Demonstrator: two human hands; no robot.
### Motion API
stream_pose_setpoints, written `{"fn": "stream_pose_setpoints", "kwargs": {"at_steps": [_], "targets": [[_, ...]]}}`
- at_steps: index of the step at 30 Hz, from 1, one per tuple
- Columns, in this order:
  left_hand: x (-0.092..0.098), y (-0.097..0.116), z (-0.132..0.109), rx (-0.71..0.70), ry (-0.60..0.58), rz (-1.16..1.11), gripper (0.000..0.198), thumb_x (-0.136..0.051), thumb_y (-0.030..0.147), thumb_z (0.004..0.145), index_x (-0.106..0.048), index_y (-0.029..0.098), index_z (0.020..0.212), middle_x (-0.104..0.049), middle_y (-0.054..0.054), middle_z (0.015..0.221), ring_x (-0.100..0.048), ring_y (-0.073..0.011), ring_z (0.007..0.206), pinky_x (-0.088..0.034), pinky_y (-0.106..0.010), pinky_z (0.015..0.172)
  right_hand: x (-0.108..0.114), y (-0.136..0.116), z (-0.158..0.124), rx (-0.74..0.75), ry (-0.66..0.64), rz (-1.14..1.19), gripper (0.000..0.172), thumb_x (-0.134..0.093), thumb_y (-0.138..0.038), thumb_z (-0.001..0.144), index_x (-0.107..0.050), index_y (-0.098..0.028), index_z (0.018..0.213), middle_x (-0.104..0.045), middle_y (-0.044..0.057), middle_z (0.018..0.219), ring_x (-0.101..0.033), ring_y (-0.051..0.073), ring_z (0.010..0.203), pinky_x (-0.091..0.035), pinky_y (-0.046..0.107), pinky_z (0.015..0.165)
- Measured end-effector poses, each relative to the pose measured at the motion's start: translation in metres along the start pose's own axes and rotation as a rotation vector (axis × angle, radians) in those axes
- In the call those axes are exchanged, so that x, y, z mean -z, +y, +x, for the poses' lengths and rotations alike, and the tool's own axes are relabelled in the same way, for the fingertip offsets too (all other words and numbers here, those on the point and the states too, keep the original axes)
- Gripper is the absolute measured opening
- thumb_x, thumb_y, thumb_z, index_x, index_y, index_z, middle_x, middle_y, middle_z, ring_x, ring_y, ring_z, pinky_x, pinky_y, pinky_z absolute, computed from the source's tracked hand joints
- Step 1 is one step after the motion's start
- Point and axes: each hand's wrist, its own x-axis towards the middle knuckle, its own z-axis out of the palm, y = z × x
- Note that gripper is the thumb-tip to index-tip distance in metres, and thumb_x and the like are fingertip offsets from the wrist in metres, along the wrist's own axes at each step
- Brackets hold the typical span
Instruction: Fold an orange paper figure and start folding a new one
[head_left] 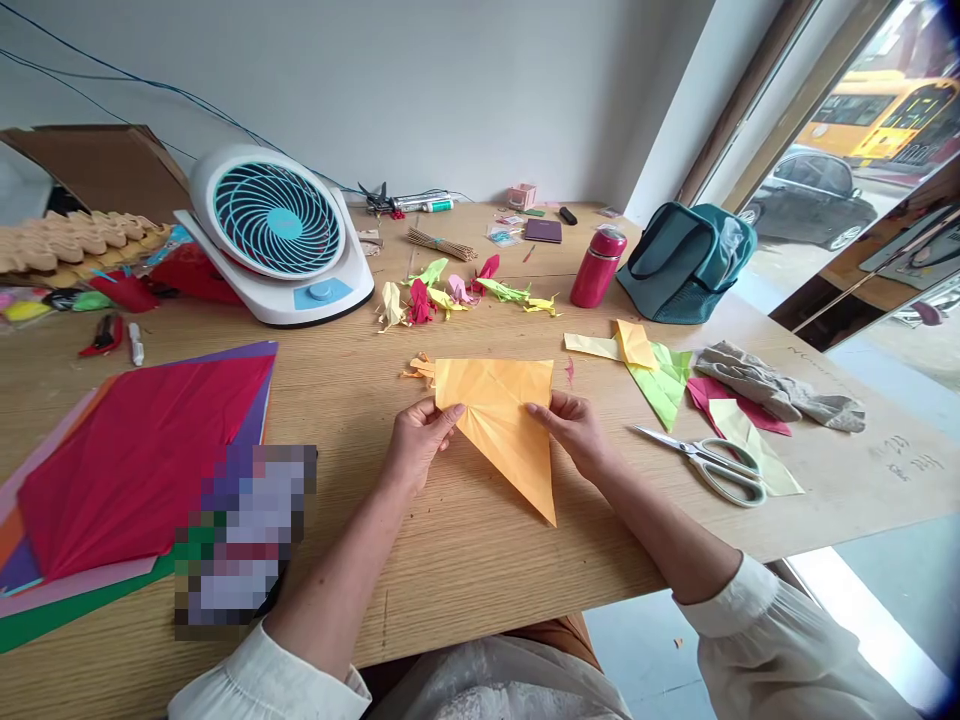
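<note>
Paper (504, 405) — orange, creased, pointed below — sits pinched by my left grip (415, 440) and right grip (581, 430), over the pale wooden bench (469, 560). Some creases are in; shaping seems left, while small colourful folded-paper figures (421, 303) lie seemingly finished beyond.

Behind the orange paper (506, 410), we lose some fingers of the left hand (418, 440) and right hand (577, 430). Near the worktop's (480, 570) front edge, an item (259, 540) is blurred into blocks; the picture cuts off the sheets (142, 450) beside it. We cannot read the tiny writing (897, 444) toward the right edge.
</note>
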Motion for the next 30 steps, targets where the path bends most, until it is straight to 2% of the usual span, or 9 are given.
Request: {"fn": "stream_pose_setpoints", "kwargs": {"at_steps": [6, 12, 19, 22, 26, 30], "targets": [[-0.0013, 0.0035, -0.0027, -0.003, 0.000, -0.025, 0.040, -0.092, 0.040, 0.052, -0.073, 0.014, 0.074, -0.058, 0.002, 0.065, -0.041, -0.0056, 0.055, -0.028, -0.016, 0.041, -0.0019, -0.0031, -0.0014, 0.014, 0.060, -0.012, 0.041, -0.085, -0.059, 0.063, -0.068, -0.021, 0.069, -0.071, 0.003, 0.075, -0.060, 0.018, 0.071, -0.049, 0.029, 0.066], [0.0001, 0.0012, 0.0014, -0.014, 0.062, -0.038, 0.041, -0.091, 0.046, 0.051, -0.067, 0.014, 0.062, -0.051, 0.003, 0.058, -0.042, -0.0060, 0.054, -0.024, -0.017, 0.041, -0.0024, -0.0080, -0.0031, 0.037, 0.095, -0.059, 0.044, -0.083, -0.061, 0.064, -0.066, -0.021, 0.066, -0.066, 0.002, 0.070, -0.056, 0.017, 0.068, -0.046, 0.029, 0.063], [0.0018, 0.0036, 0.0029, -0.014, 0.109, -0.076, 0.044, -0.092, 0.044, 0.049, -0.070, 0.014, 0.071, -0.056, 0.002, 0.062, -0.043, -0.0052, 0.053, -0.024, -0.016, 0.042, -0.0024, -0.0061, -0.0017, 0.041, 0.102, -0.040, 0.045, -0.083, -0.061, 0.063, -0.064, -0.021, 0.065, -0.062, 0.001, 0.067, -0.052, 0.015, 0.064, -0.041, 0.028, 0.061], [0.0012, 0.0062, 0.0012, -0.016, 0.107, -0.086, 0.045, -0.090, 0.046, 0.051, -0.070, 0.014, 0.074, -0.062, 0.000, 0.069, -0.046, -0.0055, 0.055, -0.026, -0.016, 0.043, -0.0018, -0.0056, -0.0014, 0.036, 0.117, -0.024, 0.044, -0.084, -0.060, 0.063, -0.063, -0.021, 0.064, -0.062, 0.001, 0.067, -0.052, 0.015, 0.064, -0.041, 0.028, 0.061], [-0.0010, 0.0083, -0.0017, -0.041, 0.111, -0.081, 0.041, -0.089, 0.045, 0.054, -0.068, 0.015, 0.074, -0.062, 0.000, 0.071, -0.047, -0.0058, 0.057, -0.026, -0.016, 0.043, -0.0009, -0.0053, -0.0013, 0.034, 0.137, 0.011, 0.043, -0.085, -0.058, 0.063, -0.063, -0.021, 0.065, -0.063, 0.000, 0.068, -0.053, 0.015, 0.065, -0.042, 0.028, 0.062], [-0.0025, 0.0078, -0.0032, -0.097, 0.126, -0.058, 0.037, -0.087, 0.043, 0.059, -0.066, 0.016, 0.073, -0.061, 0.000, 0.073, -0.051, -0.0070, 0.060, -0.027, -0.016, 0.043, -0.0003, -0.0036, -0.0013, 0.072, 0.141, -0.009, 0.041, -0.081, -0.057, 0.069, -0.061, -0.022, 0.067, -0.060, -0.001, 0.068, -0.050, 0.014, 0.064, -0.040, 0.028, 0.060]]}}
